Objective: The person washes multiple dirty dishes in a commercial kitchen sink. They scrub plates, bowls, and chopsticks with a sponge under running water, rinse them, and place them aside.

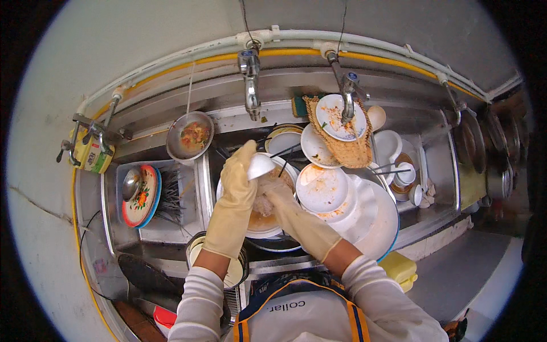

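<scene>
My left hand (237, 184), in a cream rubber glove, grips a small white bowl (260, 166) tilted on its side. My right hand (285, 201), gloved alike, is closed on a pale scrubbing cloth or mesh (264, 204), partly hidden by the fingers. Both hands are above a large white basin (261, 234) holding cloudy brown liquid (263, 221). Dark chopsticks (283, 167) lean across its far rim. Close to my right hand is a stack of food-stained white plates (321, 188).
Metal taps (251, 83) (348, 102) overhang the sink. A woven basket (362, 156) bears a dirty plate (337, 114). Left are a strainer (201, 150) with scraps and a plastic tub (164, 166) with floral trays (147, 201) and chopsticks (171, 199). White bowls (386, 143) stand right.
</scene>
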`<control>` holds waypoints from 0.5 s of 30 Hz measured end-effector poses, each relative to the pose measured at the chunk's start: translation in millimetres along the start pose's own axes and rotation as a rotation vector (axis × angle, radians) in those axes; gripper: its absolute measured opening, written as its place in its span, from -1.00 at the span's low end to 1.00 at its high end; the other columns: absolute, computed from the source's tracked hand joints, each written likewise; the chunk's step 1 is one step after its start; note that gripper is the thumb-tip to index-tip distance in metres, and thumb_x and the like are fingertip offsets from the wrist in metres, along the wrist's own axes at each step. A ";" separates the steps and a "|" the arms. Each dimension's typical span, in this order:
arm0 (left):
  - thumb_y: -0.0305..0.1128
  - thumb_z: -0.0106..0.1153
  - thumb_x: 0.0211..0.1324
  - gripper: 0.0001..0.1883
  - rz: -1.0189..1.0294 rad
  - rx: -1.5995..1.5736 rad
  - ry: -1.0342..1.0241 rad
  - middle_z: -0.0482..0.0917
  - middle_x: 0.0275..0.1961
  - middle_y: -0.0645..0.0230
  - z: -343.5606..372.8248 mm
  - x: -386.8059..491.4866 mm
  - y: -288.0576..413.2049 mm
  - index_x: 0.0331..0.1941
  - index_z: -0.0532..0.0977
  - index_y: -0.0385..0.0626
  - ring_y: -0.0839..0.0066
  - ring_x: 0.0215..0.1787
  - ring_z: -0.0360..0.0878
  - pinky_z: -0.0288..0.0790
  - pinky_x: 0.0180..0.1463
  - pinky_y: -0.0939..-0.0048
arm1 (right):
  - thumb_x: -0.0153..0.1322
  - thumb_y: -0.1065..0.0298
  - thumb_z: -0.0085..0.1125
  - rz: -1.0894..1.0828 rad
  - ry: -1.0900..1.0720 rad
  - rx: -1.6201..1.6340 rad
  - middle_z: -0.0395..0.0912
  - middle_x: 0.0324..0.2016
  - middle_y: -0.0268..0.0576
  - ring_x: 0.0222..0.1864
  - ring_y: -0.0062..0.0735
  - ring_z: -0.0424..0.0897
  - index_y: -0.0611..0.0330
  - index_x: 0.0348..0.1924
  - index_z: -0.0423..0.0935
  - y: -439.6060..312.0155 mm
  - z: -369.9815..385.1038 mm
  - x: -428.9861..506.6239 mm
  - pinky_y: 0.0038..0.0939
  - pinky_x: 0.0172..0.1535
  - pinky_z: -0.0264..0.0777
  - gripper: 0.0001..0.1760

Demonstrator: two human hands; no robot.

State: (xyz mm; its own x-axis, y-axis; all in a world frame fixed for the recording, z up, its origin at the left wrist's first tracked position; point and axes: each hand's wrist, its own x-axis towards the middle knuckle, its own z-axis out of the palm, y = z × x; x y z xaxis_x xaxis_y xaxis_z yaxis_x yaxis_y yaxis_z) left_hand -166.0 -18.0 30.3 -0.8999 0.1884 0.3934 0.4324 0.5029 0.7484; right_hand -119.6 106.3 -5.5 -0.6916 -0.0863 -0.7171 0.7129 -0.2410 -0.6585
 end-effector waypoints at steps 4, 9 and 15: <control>-0.63 0.04 0.30 -0.58 -0.243 0.010 0.263 0.60 0.08 0.00 10.7 -29.1 -26.8 0.22 0.43 -0.12 0.08 0.09 0.65 0.47 0.26 0.14 | 0.49 0.26 0.17 0.019 0.076 0.592 0.65 -0.34 -0.28 -0.38 -0.49 0.61 0.08 -0.23 0.60 14.0 4.3 -1.9 -0.49 -0.38 0.44 -0.87; -0.49 0.02 0.44 -0.65 -0.860 0.029 -0.215 0.67 0.09 -0.03 -14.4 -38.2 -10.0 0.26 0.40 -0.17 0.07 0.14 0.69 0.56 0.15 0.08 | 0.59 0.07 0.14 -0.391 0.098 0.439 0.63 -0.08 -0.26 -0.07 -0.49 0.62 0.10 0.06 0.60 -8.7 16.9 -33.9 -0.42 -0.19 0.56 -0.66; -0.20 0.01 0.49 -0.64 -1.294 -0.787 -0.388 0.74 -0.13 -0.02 -15.5 -32.7 15.1 0.12 0.56 -0.21 0.11 -0.29 0.79 0.63 -0.51 0.27 | 0.64 -0.05 0.06 -0.448 -0.312 0.378 0.65 -0.05 -0.14 -0.03 -0.34 0.66 0.21 0.11 0.56 -24.4 -12.8 -26.4 -0.31 0.00 0.59 -0.52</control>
State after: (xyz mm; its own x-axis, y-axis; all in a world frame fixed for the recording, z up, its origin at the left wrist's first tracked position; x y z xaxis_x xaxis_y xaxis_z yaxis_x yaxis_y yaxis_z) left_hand -129.2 -29.6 36.9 -0.5751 0.2531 -0.7779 -0.8096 -0.0394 0.5857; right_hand -117.2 126.8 26.5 -0.9533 -0.1615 -0.2553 0.2983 -0.6367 -0.7111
